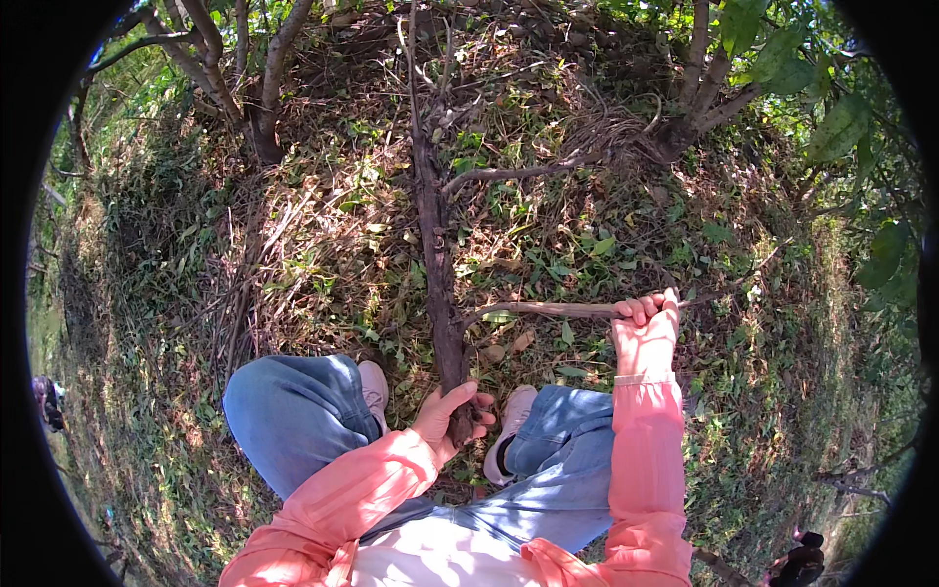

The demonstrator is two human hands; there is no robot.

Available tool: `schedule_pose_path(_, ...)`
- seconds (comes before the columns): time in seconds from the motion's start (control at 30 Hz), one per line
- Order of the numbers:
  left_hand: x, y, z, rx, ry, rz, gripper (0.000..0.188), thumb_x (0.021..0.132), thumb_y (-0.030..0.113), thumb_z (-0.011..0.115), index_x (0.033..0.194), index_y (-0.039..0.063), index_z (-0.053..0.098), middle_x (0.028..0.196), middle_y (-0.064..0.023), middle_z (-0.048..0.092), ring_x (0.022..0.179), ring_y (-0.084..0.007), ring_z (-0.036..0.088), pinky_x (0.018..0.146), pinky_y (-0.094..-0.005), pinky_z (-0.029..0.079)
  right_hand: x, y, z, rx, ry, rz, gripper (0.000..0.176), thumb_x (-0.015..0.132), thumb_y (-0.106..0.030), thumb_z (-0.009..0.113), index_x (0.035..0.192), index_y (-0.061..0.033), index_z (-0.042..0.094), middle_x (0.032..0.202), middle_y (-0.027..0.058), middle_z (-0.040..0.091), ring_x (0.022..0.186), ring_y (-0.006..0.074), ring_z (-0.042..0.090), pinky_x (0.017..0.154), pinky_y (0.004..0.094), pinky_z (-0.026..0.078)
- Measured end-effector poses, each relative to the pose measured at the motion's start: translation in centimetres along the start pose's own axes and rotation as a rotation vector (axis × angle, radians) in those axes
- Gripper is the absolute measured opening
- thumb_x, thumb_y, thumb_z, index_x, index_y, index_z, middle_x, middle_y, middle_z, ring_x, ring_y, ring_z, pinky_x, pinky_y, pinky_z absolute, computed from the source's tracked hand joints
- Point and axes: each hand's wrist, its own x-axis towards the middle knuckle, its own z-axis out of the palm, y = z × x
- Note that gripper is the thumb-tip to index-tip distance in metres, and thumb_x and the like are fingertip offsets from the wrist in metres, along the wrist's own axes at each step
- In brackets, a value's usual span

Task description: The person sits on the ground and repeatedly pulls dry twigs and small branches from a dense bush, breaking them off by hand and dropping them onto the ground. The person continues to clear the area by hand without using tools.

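A long, dark dead branch point(434, 249) stretches away from me over the leaf litter, its near end between my shoes. My left hand point(446, 420) is wrapped around that thick, broken near end. From its right side a thinner side branch point(546, 309) sticks out, and my right hand point(647, 323) grips it well along its length. Beyond the fist the side branch runs on as a thin twig point(741, 280). Farther up, a second, curved side branch point(513, 174) leaves the main branch on the right.
Several-stemmed small trees stand at the upper left point(270, 95) and upper right point(700, 95). Leafy foliage point(840, 128) hangs along the right rim. Dry stalks point(249, 271) lie left of the branch. A dark object point(801, 561) sits at the lower right; what it is remains unclear.
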Motion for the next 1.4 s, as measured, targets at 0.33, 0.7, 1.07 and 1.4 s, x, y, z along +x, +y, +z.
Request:
schedule_pose_path(0.33,-0.8,0.6,-0.1,0.021,0.183,0.060,0.024,0.085,0.022,0.072,0.077,0.005,0.056,0.062,-0.0077,0.056,0.047,-0.0189,0.053,0.035,-0.0289,0.034,-1.4,4.4,5.1,-0.395,-0.195,-0.288,0.041,0.104,-0.042,0.046,0.080,-0.0099,0.038,0.066,-0.0031,0.031,0.051,0.0073,0.024,0.044,0.0243,0.025)
schedule_pose_path(0.7,0.5,1.8,-1.0,0.005,0.150,0.066,0.025,0.087,0.022,0.067,0.074,0.004,0.055,0.059,-0.0073,0.053,0.043,-0.0170,0.047,0.036,-0.0291,0.032,4.8,8.2,10.1,-0.628,-0.274,-0.191,0.038,0.107,-0.036,0.039,0.082,-0.0073,0.037,0.065,-0.0016,0.033,0.046,0.0079,0.025,0.041,0.0263,0.023)
schedule_pose_path(1.07,0.1,1.1,-0.8,0.079,0.232,0.065,0.019,0.087,0.016,0.063,0.081,0.004,0.050,0.061,-0.0072,0.052,0.043,-0.0164,0.047,0.035,-0.0299,0.031,7.1,10.7,12.2,-0.903,-0.287,-0.152,0.037,0.107,-0.034,0.039,0.078,-0.0099,0.036,0.058,-0.0040,0.029,0.042,0.0080,0.025,0.037,0.0262,0.023)
schedule_pose_path(1.4,0.1,1.0,-0.9,0.072,0.214,0.086,0.017,0.086,0.013,0.063,0.084,0.005,0.048,0.062,-0.0066,0.052,0.041,-0.0159,0.047,0.033,-0.0301,0.030,4.5,10.7,15.0,-1.008,-0.511,-0.195,0.037,0.105,-0.035,0.043,0.083,-0.0057,0.039,0.062,-0.0011,0.038,0.045,0.0079,0.034,0.038,0.0280,0.031)
